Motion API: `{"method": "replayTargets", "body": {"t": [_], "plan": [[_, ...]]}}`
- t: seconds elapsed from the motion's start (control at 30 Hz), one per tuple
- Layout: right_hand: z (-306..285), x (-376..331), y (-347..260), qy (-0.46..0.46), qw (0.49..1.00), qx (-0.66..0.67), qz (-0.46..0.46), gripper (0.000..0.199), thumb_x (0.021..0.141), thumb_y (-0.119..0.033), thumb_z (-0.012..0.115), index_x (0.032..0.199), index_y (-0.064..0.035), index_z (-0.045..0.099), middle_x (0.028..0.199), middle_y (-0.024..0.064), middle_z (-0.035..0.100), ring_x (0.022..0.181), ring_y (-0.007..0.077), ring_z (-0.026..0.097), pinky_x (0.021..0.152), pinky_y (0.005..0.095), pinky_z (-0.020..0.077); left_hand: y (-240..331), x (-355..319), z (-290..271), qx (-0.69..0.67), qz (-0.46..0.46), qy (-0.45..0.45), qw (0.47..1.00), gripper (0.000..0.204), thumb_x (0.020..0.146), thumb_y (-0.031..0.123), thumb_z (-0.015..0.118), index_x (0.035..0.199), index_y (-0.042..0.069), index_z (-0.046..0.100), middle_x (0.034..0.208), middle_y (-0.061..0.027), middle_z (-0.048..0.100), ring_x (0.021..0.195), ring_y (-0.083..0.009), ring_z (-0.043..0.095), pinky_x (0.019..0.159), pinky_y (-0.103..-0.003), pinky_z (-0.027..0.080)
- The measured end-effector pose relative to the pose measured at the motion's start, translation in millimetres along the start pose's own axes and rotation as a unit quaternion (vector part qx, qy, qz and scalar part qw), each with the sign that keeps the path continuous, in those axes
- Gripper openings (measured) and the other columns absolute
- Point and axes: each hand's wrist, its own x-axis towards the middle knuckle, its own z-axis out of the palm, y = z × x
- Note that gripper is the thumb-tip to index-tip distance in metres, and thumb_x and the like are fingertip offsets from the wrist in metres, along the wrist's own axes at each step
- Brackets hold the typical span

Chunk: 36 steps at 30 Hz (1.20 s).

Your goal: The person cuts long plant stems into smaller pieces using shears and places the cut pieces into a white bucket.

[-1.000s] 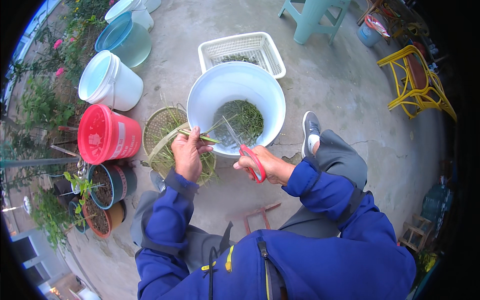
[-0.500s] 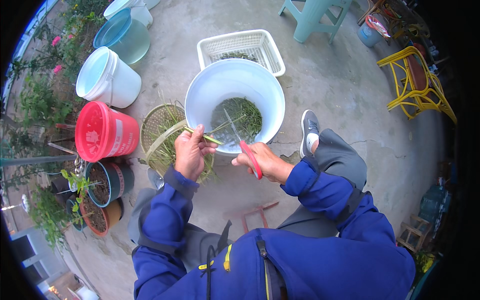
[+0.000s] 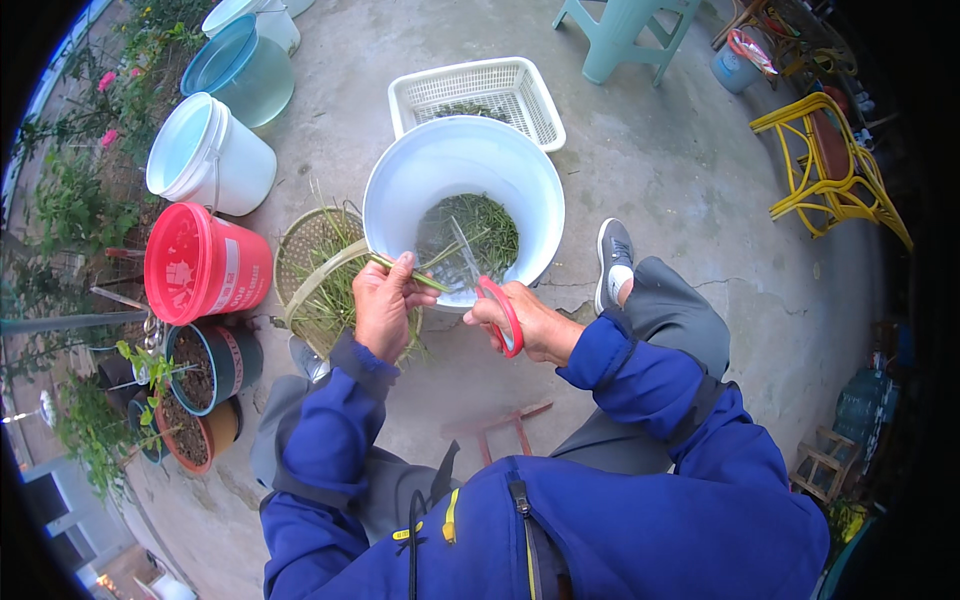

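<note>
Between thumb and fingers, my left hand pinches a few thin green stems whose ends reach over the near rim of a large white bucket. My right hand is closed round the red handle of a pair of scissors. The blades point away from me over the bucket, slightly parted, close beside the stems. Cut green pieces lie in the bottom of the bucket. Left of it, partly behind my left hand, stands a woven basket heaped with long green stems.
A white plastic sieve basket with some greens sits just behind the bucket. Along the left stand a red bucket, a white water bucket and plant pots. A pale green stool is at the back; a yellow-framed chair is at right.
The view has shifted slightly, so everything sits a little further left. The scissor blades appear somewhat more parted. Both hands keep their holds.
</note>
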Motion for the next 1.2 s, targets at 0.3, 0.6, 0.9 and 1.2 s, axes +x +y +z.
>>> {"method": "replayTargets", "body": {"t": [0.3, 0.6, 0.9, 1.2], "plan": [[2, 1, -2, 0.022, 0.999, 0.026, 0.024, 0.028, 0.081, -0.021, 0.063, 0.062, -0.0055, 0.051, 0.054, 0.0028, 0.046, 0.046, 0.0148, 0.048, 0.044, 0.0314, 0.0362, -7, -2, 10, 0.021, 0.043, 0.019, 0.999, 0.019, 0.096, 0.019, 0.062, 0.089, 0.003, 0.054, 0.074, -0.0099, 0.064, 0.061, -0.0179, 0.066, 0.054, -0.027, 0.056], [5, 4, 6, 0.041, 0.997, 0.056, 0.017, 0.028, 0.080, -0.020, 0.063, 0.060, -0.0044, 0.051, 0.052, 0.0051, 0.048, 0.043, 0.0167, 0.048, 0.041, 0.0328, 0.0365, -18, -9, 15, 0.055, 0.062, 0.017, 0.996, 0.018, 0.096, 0.017, 0.062, 0.091, 0.002, 0.055, 0.084, -0.0132, 0.067, 0.070, -0.0208, 0.070, 0.059, -0.028, 0.058], [9, 0, 0, 0.058, 0.997, 0.053, 0.020, 0.025, 0.079, -0.018, 0.064, 0.062, -0.0044, 0.051, 0.053, 0.0049, 0.047, 0.042, 0.0163, 0.048, 0.039, 0.0322, 0.0351, -14, -11, 21, 0.035, 0.050, 0.035, 0.998, 0.015, 0.094, 0.013, 0.064, 0.086, 0.003, 0.056, 0.078, -0.0089, 0.066, 0.065, -0.0153, 0.067, 0.058, -0.026, 0.056], [8, -5, -6, 0.047, 0.986, 0.145, 0.071, 0.023, 0.078, -0.018, 0.068, 0.067, -0.0045, 0.054, 0.055, 0.0022, 0.047, 0.043, 0.0139, 0.044, 0.040, 0.0310, 0.0336, -13, -9, 18, 0.021, 0.058, 0.053, 0.997, 0.016, 0.095, 0.015, 0.063, 0.088, 0.002, 0.055, 0.079, -0.0094, 0.066, 0.066, -0.0176, 0.068, 0.056, -0.026, 0.057]]}}
